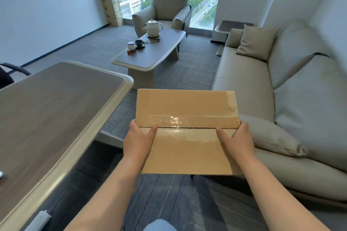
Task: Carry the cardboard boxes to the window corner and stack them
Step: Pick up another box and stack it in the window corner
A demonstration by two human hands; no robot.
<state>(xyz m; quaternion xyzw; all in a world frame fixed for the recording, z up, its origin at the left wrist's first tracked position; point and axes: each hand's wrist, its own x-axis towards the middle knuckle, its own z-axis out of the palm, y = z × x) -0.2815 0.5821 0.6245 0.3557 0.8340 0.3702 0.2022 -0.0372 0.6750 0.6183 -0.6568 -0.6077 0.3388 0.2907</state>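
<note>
A flat brown cardboard box (185, 116), sealed with clear tape along its seam, is held in front of me above the floor. My left hand (138, 141) grips its left edge, thumb lying on the top. My right hand (237, 141) grips its right edge the same way. Far off in the window corner at the back left stands a tall stack of several cardboard boxes (109, 4) against the white wall.
A large desk (47, 110) is on my left, a grey sofa (281, 99) with cushions on my right. Ahead, a coffee table (150, 58) carries a kettle (153, 28) and cups. An armchair (165, 12) sits by the window. Carpeted floor runs left of the coffee table.
</note>
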